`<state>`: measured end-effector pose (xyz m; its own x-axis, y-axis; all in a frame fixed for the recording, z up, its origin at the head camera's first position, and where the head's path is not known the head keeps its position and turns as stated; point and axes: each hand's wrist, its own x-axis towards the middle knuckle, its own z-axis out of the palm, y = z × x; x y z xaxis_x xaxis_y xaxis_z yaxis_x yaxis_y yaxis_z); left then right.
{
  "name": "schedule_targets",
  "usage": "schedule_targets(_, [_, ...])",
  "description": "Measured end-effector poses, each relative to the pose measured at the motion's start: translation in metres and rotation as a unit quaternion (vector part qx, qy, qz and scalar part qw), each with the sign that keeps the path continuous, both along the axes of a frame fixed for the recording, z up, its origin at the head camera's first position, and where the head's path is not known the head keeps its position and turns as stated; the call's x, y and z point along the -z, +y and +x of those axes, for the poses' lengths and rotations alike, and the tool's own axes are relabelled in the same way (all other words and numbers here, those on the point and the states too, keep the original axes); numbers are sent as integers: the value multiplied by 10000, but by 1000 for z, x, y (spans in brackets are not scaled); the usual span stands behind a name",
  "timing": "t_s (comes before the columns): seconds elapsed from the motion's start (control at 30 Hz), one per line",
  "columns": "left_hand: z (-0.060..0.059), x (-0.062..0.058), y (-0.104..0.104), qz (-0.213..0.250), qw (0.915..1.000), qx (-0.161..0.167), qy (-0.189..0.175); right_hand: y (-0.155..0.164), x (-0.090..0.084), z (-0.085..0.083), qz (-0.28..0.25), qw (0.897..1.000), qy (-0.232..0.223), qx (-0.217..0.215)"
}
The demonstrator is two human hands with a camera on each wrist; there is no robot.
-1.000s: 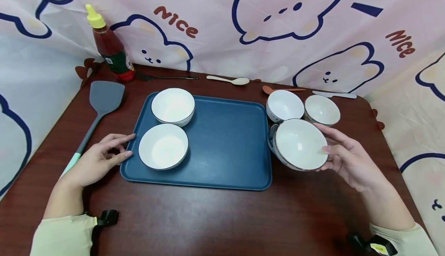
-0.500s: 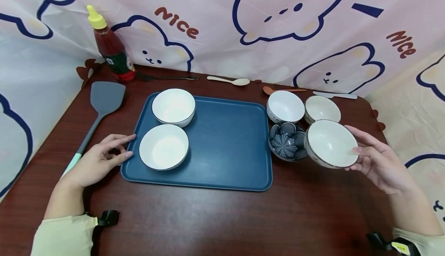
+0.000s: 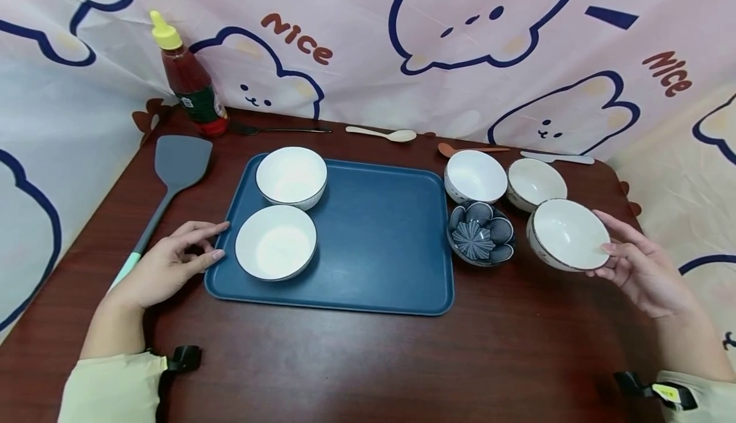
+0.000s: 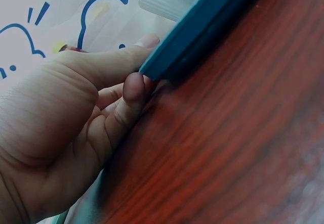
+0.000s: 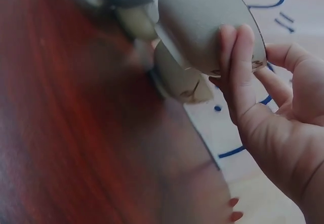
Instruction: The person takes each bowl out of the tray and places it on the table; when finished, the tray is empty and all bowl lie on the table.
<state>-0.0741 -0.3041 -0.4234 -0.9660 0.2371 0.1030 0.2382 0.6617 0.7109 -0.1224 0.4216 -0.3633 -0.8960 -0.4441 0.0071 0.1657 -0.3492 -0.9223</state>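
Observation:
My right hand (image 3: 646, 269) holds a white bowl (image 3: 569, 234) with a thin dark rim, slightly tilted. The thumb lies over its rim and fingers support its patterned outside, seen in the right wrist view, where the bowl (image 5: 202, 27) appears raised above the table. My left hand (image 3: 172, 260) grips the left edge of the blue tray (image 3: 385, 244); in the left wrist view its fingertips meet at the tray's rim (image 4: 172, 52). Two white bowls stand on the tray's left side, a rear bowl (image 3: 291, 177) and a front bowl (image 3: 276, 243).
Right of the tray are a dark blue patterned bowl (image 3: 480, 234), a white bowl (image 3: 475, 177) and a cream bowl (image 3: 536, 183). A spatula (image 3: 183, 164) and a sauce bottle (image 3: 195, 91) stay left. Along the back lie a dark fork (image 3: 282, 130), two spoons and a knife (image 3: 558, 157).
My right hand has moved right with the white bowl, away from above the dark blue bowl, which is now uncovered. The left hand stays at the tray's edge.

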Motion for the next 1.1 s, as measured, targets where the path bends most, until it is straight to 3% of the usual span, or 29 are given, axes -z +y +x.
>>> schedule_targets(0.23, [0,0,-1,21,10000,0,73,3,16,-9,-189,9997,-93,-115])
schedule_targets(0.5, [2,0,-1,17,10000,24,59,1,29,-11,230,9996,-90,-147])
schedule_targets(1.0, [2,-3,1,2,10000,-12,-16,2,37,-6,395,9991,-91,-147])
schedule_targets(1.1, [2,-4,1,6,10000,-34,-28,2,31,-6,728,9972,-55,138])
